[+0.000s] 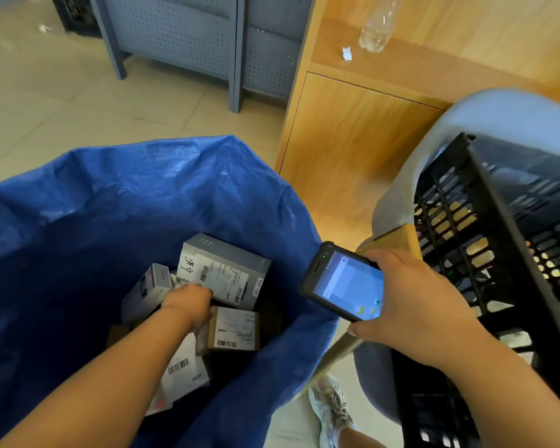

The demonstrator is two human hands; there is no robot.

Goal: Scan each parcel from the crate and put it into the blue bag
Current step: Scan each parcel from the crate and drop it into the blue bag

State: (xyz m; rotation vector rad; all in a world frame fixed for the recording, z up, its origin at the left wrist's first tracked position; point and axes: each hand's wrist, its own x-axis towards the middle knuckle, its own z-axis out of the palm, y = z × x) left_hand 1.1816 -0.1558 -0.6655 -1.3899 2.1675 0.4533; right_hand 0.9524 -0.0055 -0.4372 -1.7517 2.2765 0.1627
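Fingers [374,257]: one scanner [346,284], one brown parcel [235,329]

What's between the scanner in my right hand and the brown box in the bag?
Only the inner wall of the blue bag, as the head view shows. No parcel lies between the scanner and the brown box by the left hand.

At upper right you see a wooden table [353,150] carrying a clear plastic bottle [377,27] and, near it, a small white scrap [347,54], perhaps crumpled paper. A grey perforated metal rack [175,37] stands upper centre on the tiled floor [62,101].
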